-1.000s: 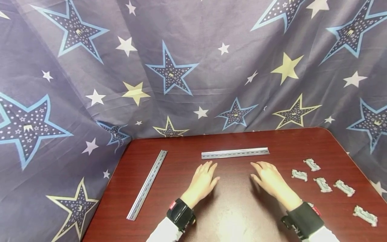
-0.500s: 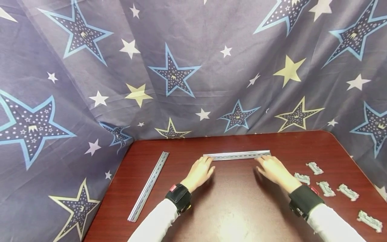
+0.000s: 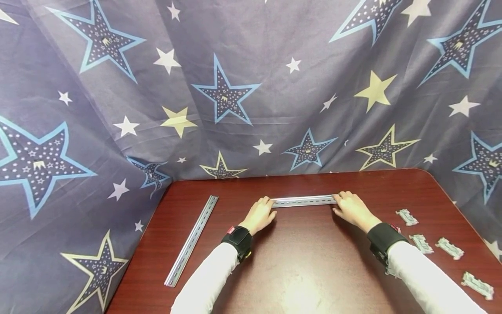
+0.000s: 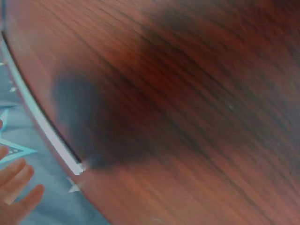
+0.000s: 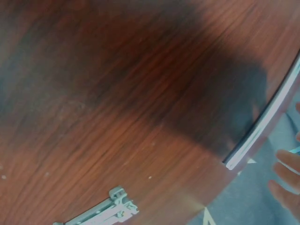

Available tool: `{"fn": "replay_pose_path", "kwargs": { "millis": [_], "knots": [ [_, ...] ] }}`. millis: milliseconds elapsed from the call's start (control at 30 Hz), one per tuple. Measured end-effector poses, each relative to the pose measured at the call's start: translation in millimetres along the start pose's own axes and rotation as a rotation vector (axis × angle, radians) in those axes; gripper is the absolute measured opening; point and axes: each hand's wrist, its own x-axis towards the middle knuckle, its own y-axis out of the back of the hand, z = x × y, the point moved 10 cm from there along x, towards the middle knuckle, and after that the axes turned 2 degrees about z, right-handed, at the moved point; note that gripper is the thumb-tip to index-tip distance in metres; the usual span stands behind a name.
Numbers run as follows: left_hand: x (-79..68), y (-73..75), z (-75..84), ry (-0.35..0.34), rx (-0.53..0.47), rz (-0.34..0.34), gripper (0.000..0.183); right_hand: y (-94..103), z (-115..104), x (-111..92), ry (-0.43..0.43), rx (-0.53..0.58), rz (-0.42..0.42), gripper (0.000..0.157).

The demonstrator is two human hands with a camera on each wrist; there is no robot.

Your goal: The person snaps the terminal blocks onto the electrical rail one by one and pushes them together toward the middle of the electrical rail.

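Note:
A slotted metal DIN rail (image 3: 303,201) lies crosswise near the back of the table. Over its left end is my left hand (image 3: 259,216), and over its right end my right hand (image 3: 354,210); both ends are hidden in the head view. The left wrist view has spread fingers (image 4: 29,199) in its lower left corner, beside the rail (image 4: 42,112). Likewise, fingers (image 5: 288,160) reach in at the right edge of the right wrist view, apart from one another, near the rail (image 5: 265,122). No grip on the rail shows plainly.
A second DIN rail (image 3: 191,241) lies slanted on the left of the reddish-brown table (image 3: 298,257). Several pale grey-green terminal blocks (image 3: 449,248) are scattered at the right; the right cuff covers most of one. A star-patterned cloth (image 3: 251,104) hangs behind the table.
Both hands have moved forward from the bare table to the crosswise rail, and their fingers now cover its ends. Both rails lie about where they were.

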Motion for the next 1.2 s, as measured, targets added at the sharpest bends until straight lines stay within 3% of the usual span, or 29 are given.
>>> {"fn": "replay_pose_path", "kwargs": {
  "millis": [100,200,367,600,733,900,1200],
  "knots": [
    [1.1,-13.5,-7.0,0.037,0.044,-0.089,0.032,-7.9,6.8,3.8,-0.046,0.053,-0.059,0.039],
    [2.2,-23.8,-14.6,0.082,0.048,-0.136,0.032,-18.4,16.0,6.8,-0.119,0.138,-0.123,0.045],
    [6.4,-35.7,-29.1,0.186,-0.027,-0.133,0.035,-33.3,30.2,7.8,-0.219,0.225,-0.167,0.052],
    [10.6,-48.2,-39.4,0.299,-0.145,-0.158,0.041,-41.7,36.3,8.6,-0.220,0.233,-0.130,0.056],
    [11.8,-53.3,-43.2,0.339,-0.197,-0.174,0.044,-49.2,41.4,10.4,-0.255,0.295,-0.145,0.057],
    [13.8,-55.6,-47.9,0.358,-0.207,-0.172,0.044,-55.8,44.0,16.8,-0.244,0.371,-0.158,0.055],
    [18.7,-53.5,-45.9,0.307,-0.153,-0.152,0.036,-52.0,44.9,20.6,-0.191,0.375,-0.134,0.036]
  ]
}}
